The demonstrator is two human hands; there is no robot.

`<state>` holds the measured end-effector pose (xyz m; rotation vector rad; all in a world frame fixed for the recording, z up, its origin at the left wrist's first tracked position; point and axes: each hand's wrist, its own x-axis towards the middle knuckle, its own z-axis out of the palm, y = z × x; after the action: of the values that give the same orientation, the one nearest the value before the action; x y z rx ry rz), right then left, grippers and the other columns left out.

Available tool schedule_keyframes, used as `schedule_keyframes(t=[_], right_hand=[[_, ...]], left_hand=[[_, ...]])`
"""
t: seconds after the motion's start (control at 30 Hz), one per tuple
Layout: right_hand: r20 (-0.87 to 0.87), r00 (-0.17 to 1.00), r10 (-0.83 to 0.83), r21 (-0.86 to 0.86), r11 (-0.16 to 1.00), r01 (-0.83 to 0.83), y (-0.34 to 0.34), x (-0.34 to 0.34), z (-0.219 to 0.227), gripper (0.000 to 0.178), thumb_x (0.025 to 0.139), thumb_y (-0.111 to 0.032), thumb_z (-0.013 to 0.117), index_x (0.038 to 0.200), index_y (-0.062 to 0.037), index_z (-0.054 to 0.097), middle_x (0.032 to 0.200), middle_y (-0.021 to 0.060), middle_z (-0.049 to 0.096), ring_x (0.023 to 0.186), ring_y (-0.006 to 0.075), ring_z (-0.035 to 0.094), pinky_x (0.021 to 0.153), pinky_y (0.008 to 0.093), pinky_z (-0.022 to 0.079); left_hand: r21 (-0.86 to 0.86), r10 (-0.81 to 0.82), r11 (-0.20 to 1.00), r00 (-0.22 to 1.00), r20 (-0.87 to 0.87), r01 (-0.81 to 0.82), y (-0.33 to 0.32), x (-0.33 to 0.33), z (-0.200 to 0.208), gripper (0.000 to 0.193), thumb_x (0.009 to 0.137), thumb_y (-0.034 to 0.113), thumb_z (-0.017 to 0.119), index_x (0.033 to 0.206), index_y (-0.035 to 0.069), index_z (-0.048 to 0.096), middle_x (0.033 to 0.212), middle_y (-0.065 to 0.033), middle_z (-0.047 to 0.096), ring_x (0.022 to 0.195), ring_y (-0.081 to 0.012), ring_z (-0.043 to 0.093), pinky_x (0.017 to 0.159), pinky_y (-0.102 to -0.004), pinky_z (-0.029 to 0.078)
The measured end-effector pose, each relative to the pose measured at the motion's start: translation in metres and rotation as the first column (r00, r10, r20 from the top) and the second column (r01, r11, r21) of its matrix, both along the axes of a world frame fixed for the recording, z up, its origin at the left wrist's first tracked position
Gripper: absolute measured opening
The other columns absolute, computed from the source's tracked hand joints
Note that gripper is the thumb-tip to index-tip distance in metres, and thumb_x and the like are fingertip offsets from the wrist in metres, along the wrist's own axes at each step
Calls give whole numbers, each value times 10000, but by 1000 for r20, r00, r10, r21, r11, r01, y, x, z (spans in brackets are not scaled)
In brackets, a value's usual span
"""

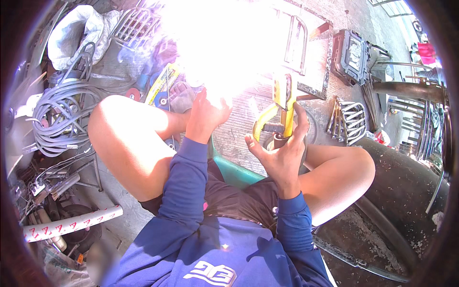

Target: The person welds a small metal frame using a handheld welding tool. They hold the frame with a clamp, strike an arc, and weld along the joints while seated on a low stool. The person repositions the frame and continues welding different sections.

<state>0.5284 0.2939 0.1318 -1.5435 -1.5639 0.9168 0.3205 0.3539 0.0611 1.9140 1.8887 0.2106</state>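
Observation:
A blinding white glare washes out the top middle of the head view. At its lower edge, my left hand (210, 112) is closed; whatever its fingers hold is lost in the light. My right hand (286, 160) grips a yellow-and-black tool (288, 107) with a loop-shaped yellow frame and a dark grip, between thumb and fingers. The tool stands roughly upright, its top beside the glare. Beyond my left knee lies a yellow-and-blue flat object (163, 83), next to my sandalled foot (181, 93).
Coiled grey cable (62, 117) and a white sack (76, 38) lie at left. A metal-framed table (329, 57) stands ahead, with a dark case (353, 55) beside it. Bent metal tubes (348, 119) lie beyond my right knee. A large dark cylinder (401, 177) fills the right side.

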Motion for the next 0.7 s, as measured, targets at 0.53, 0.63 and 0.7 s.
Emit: schedule_keyframes(t=[0.53, 0.63, 0.7], right_hand=[[106, 994, -7, 41, 999, 2, 3, -1, 1, 1133, 716, -290, 974, 1592, -35, 302, 1323, 264, 630, 1079, 352, 724, 903, 438, 600], [171, 985, 0, 103, 995, -18, 1, 0, 0, 1140, 719, -294, 975, 1594, -29, 294, 1326, 267, 627, 1106, 357, 713, 931, 445, 588], [-16, 997, -74, -96, 993, 72, 0, 0, 0, 1152, 722, -297, 975, 1597, -23, 277, 1324, 277, 624, 1130, 365, 705, 962, 452, 576]], left_hand=[[-192, 159, 972, 981, 112, -136, 11, 5, 20, 356, 1026, 258, 605, 1253, 1, 701, 1121, -318, 732, 1099, -473, 709, 983, -517, 566], [-126, 123, 986, 985, 121, -108, 11, 5, 19, 338, 1035, 243, 608, 1240, -10, 698, 983, -304, 743, 995, -448, 736, 910, -500, 583], [-234, 188, 961, 971, 148, -150, 13, 5, 20, 317, 1051, 235, 598, 1215, -17, 695, 831, -244, 756, 835, -403, 764, 815, -489, 592]])
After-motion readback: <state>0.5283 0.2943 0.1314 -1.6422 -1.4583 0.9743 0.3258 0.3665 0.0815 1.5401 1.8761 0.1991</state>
